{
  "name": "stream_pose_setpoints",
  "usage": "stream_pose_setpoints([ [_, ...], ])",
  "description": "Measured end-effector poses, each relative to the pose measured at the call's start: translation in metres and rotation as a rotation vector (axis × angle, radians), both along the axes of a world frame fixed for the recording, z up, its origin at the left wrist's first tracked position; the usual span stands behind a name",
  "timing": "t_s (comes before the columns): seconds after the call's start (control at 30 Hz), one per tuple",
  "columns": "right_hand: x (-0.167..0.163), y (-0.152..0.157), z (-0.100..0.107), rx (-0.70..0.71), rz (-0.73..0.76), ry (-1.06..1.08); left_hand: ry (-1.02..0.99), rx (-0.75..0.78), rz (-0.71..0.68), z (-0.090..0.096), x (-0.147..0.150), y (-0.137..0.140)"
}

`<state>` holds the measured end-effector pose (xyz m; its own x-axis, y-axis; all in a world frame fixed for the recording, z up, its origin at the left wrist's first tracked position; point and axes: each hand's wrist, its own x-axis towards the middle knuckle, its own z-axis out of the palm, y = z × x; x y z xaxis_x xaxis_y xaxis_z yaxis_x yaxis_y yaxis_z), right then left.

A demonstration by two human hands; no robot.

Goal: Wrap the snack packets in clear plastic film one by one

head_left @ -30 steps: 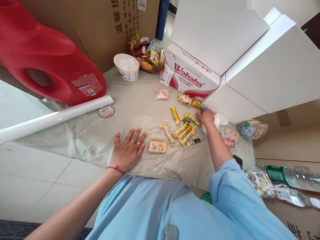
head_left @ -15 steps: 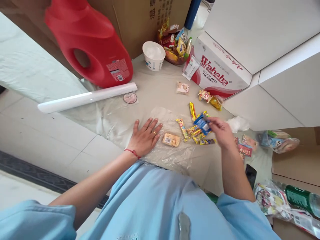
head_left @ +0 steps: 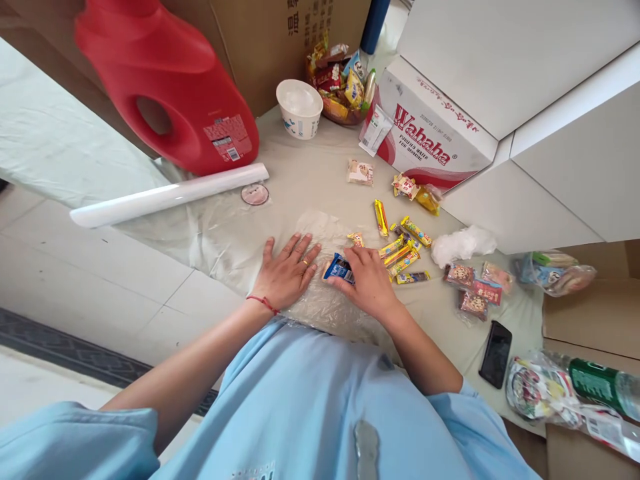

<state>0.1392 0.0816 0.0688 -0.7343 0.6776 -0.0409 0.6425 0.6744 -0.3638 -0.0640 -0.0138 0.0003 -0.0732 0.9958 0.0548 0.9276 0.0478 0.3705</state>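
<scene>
My left hand (head_left: 287,272) lies flat with fingers spread on the covered tabletop (head_left: 315,177), holding nothing. To its right, my right hand (head_left: 369,280) grips a small blue snack packet (head_left: 339,268) between thumb and fingers. The packet is over the spot of the tan wrapped biscuit, which is now almost wholly hidden. Several yellow-wrapped snack sticks (head_left: 399,259) lie in a loose heap just right of my right hand. One more yellow stick (head_left: 381,218) lies apart above the heap. The end of another wrapped stick (head_left: 356,239) shows above my right fingers.
Behind stand a red detergent jug (head_left: 170,87), a paper cup (head_left: 300,110), a snack bowl (head_left: 343,113) and a Wahaha carton (head_left: 425,130). A white tube (head_left: 170,195) lies left. To the right are crumpled plastic (head_left: 464,245), wrapped snacks (head_left: 473,303), a phone (head_left: 496,355) and a green-labelled bottle (head_left: 595,387).
My right hand has carried the blue packet left from above the yellow sticks to the biscuit's place beside my left hand. My left hand stays flat. The view has shifted slightly.
</scene>
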Motion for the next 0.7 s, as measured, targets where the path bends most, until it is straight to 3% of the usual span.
stream_pose_setpoints([
  [0.13,-0.004,-0.010,-0.008,0.021,0.094,-0.123,-0.006,0.007,-0.001,0.000,0.001,0.000],
  [0.33,-0.004,-0.007,-0.004,0.074,0.082,-0.096,-0.040,0.028,-0.004,-0.001,0.000,-0.001],
  [0.5,-0.015,-0.005,-0.012,0.036,0.106,-0.131,-0.042,0.026,-0.007,0.000,0.000,-0.001],
  [0.6,-0.005,-0.007,-0.012,0.032,0.072,0.002,-0.046,0.016,-0.023,0.001,-0.004,-0.001],
  [0.7,0.030,-0.017,-0.005,0.031,0.012,0.217,-0.067,0.029,-0.017,0.004,-0.013,-0.006],
])
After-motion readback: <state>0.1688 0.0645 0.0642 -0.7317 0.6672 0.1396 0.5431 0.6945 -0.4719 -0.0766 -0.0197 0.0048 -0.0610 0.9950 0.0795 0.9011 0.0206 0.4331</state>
